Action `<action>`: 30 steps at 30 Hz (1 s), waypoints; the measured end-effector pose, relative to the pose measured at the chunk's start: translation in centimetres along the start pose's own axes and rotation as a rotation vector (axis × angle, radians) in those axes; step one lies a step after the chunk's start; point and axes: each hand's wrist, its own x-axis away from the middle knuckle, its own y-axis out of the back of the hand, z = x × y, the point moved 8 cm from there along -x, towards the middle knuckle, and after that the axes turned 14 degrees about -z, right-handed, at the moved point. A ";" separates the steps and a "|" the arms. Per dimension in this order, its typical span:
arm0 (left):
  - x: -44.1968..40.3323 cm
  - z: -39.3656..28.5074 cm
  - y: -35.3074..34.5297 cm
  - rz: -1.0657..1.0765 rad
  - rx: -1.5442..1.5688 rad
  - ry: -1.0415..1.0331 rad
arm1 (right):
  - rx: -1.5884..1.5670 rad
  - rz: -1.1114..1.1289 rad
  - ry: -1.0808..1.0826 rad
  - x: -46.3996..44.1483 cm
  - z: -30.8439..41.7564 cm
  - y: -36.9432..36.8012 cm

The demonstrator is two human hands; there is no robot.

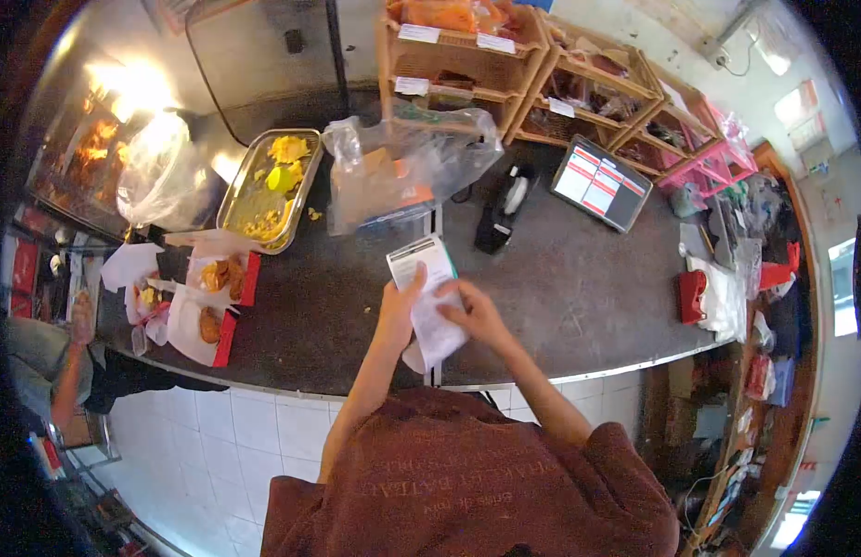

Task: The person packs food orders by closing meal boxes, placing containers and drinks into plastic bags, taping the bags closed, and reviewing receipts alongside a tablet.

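Observation:
My left hand (400,304) is closed on a white printed paper slip (428,260), thumb on top, over the dark counter. Against the right side of the paper, my right hand (475,314) has its fingers bent; whether they grip it is unclear. A paler, crumpled part of the paper hangs down below my hands. Beyond them lies a clear plastic bag (356,200) around a brown box. To its right is a black tape dispenser (498,215). A tablet (601,184) with a lit screen stands farther right.
Open red and white boxes (196,327) with fried food sit on the left, near a metal tray (231,209) of yellow food. Wooden racks (521,93) line the back. A red box (692,297) is at the right. Another person's arm (70,371) shows at far left.

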 end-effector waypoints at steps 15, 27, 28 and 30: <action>-9.8 11.8 -5.4 0.451 -0.311 0.321 | -0.115 -0.945 -0.188 -3.8 -2.9 10.1; -6.2 11.7 -4.8 0.293 -0.649 0.055 | -0.029 -0.533 -0.293 -5.3 -10.2 11.3; -6.3 11.8 -4.7 0.280 -0.668 0.049 | 0.027 -0.617 -0.299 -5.9 -10.7 11.6; -7.1 12.9 -4.1 0.254 -0.667 0.037 | 0.135 -0.764 -0.310 -6.8 -11.7 11.6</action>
